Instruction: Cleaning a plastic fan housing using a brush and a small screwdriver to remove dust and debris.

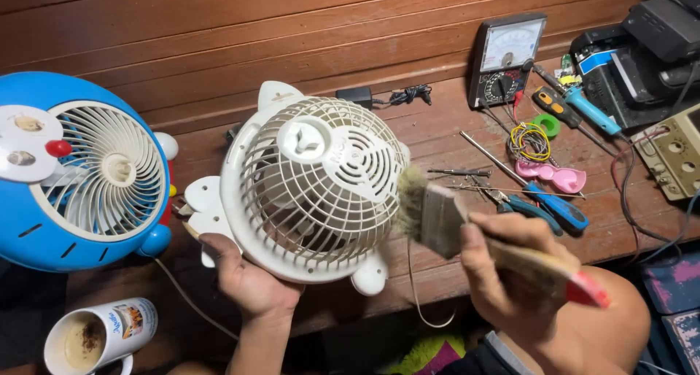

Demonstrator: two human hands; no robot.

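Note:
A small white desk fan (313, 185) with a round grille and rounded ear and foot shapes is tilted up above a wooden bench. My left hand (244, 276) holds it from below at its lower left rim. My right hand (503, 269) grips a flat paintbrush (445, 218) with a wooden handle and red tip. Its worn bristles touch the right edge of the fan's grille.
A blue and white cartoon-shaped fan (80, 174) stands at left, a mug (98, 335) below it. On the wooden bench (437, 134) lie an analogue multimeter (505, 58), screwdrivers (554, 207), pliers, coiled wire (530, 140), a pink piece (558, 176), a black adapter (357, 95), and electronics at right.

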